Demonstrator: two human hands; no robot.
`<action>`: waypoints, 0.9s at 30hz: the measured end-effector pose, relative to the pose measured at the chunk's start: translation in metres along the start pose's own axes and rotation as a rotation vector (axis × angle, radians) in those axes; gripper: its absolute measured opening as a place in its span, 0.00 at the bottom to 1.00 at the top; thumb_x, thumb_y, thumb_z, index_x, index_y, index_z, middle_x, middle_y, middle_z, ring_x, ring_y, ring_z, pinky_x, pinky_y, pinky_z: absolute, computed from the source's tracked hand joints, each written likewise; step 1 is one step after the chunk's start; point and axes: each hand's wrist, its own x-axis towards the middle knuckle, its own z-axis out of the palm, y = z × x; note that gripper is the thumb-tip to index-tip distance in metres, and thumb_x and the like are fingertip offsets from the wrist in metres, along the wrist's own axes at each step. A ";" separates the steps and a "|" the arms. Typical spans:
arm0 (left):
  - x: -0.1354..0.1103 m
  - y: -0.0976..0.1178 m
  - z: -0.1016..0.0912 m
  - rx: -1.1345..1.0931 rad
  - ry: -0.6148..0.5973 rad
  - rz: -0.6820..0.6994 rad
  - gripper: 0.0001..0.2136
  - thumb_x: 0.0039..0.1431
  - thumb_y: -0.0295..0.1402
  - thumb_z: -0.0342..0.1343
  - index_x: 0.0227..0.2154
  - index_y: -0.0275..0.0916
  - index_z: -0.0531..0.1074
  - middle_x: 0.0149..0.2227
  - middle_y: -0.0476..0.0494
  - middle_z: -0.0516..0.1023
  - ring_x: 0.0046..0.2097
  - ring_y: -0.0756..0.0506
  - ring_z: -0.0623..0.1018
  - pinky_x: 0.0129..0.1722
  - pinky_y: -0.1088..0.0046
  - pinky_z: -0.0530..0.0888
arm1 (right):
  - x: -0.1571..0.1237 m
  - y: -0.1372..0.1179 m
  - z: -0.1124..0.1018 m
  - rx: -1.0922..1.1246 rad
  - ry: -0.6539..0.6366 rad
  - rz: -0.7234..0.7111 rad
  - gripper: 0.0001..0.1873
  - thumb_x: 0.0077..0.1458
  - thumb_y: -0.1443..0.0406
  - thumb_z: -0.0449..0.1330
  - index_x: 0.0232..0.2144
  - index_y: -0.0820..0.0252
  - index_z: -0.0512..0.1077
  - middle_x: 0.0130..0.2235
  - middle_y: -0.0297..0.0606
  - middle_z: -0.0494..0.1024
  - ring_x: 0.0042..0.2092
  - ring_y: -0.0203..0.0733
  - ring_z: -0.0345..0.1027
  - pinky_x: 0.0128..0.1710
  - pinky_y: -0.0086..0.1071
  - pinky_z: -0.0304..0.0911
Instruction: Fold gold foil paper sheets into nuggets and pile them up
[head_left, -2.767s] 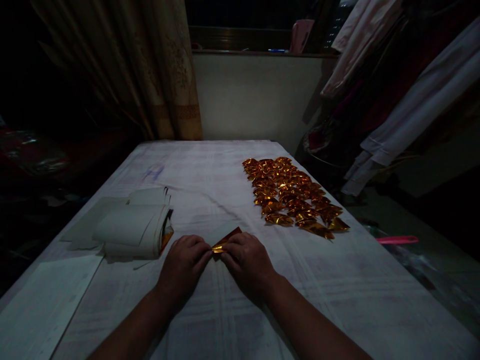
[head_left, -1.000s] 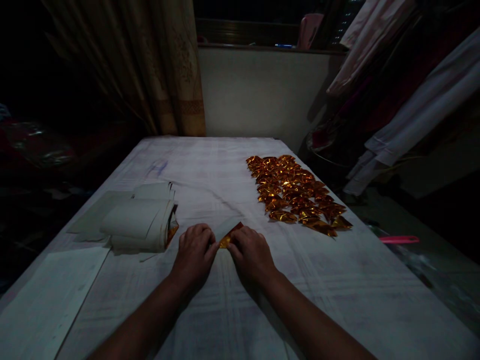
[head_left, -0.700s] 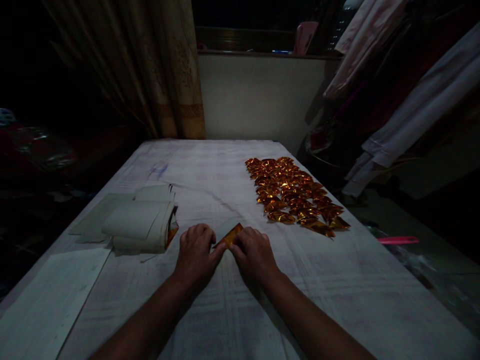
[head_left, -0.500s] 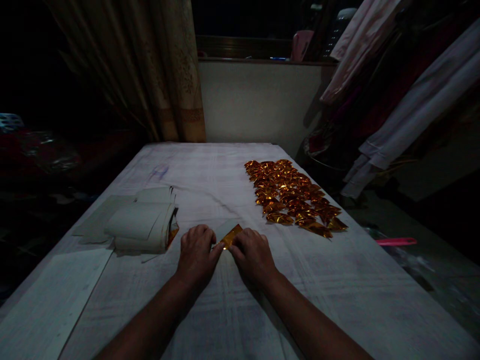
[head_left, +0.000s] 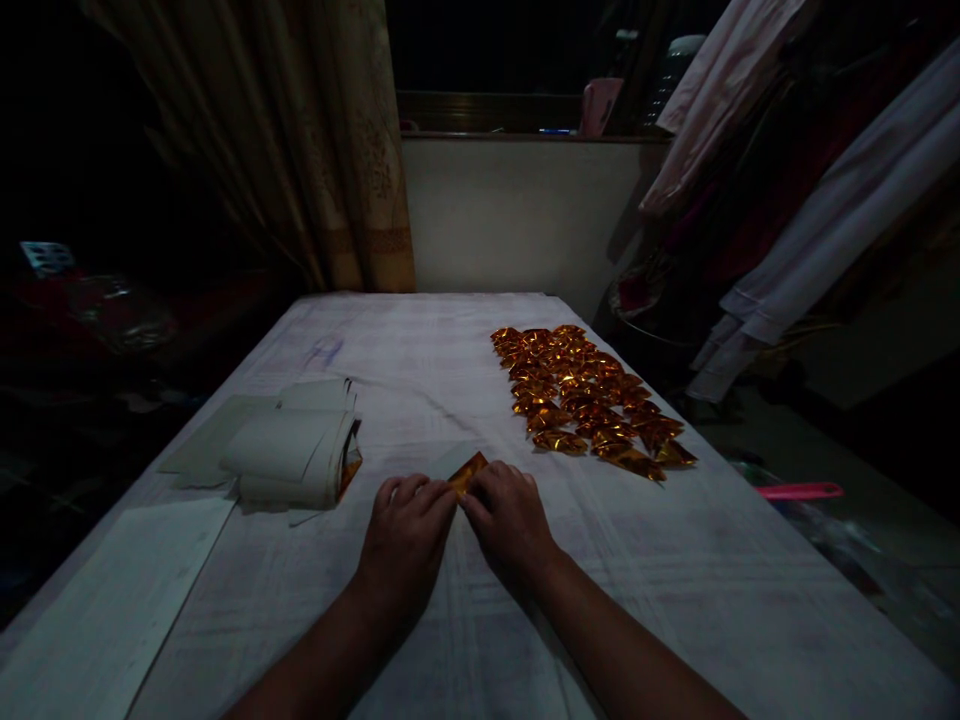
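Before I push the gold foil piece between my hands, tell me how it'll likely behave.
The gold foil piece is probably light: it looks small and thin beside the left hand and right hand. It likely creases easily, judging by the crumpled gold pieces of similar sheen. Its shiny surface may be somewhat slippery.

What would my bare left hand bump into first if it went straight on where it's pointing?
Probably the small, flat, shiny gold foil piece: your left hand points forward and rightward, its fingertips already at the foil's edge, though contact is hard to judge.
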 end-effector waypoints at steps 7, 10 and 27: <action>-0.009 -0.004 0.003 0.071 -0.049 0.002 0.15 0.67 0.31 0.52 0.54 0.43 0.74 0.53 0.45 0.81 0.55 0.37 0.75 0.56 0.53 0.62 | 0.001 0.008 0.002 0.016 0.018 -0.026 0.04 0.60 0.68 0.60 0.33 0.56 0.73 0.38 0.36 0.76 0.42 0.42 0.67 0.43 0.35 0.53; -0.008 -0.004 0.002 0.071 -0.095 -0.003 0.15 0.67 0.31 0.53 0.54 0.43 0.73 0.54 0.44 0.80 0.56 0.36 0.74 0.56 0.52 0.62 | 0.003 0.020 0.000 0.046 0.022 -0.054 0.10 0.57 0.73 0.57 0.36 0.55 0.75 0.41 0.38 0.78 0.45 0.44 0.68 0.45 0.37 0.56; 0.032 -0.001 0.002 0.127 -0.165 0.054 0.04 0.63 0.31 0.60 0.32 0.40 0.77 0.34 0.43 0.80 0.40 0.40 0.75 0.48 0.56 0.64 | 0.010 0.032 -0.010 0.054 -0.003 -0.098 0.20 0.51 0.75 0.58 0.44 0.54 0.78 0.48 0.40 0.78 0.51 0.47 0.67 0.51 0.39 0.59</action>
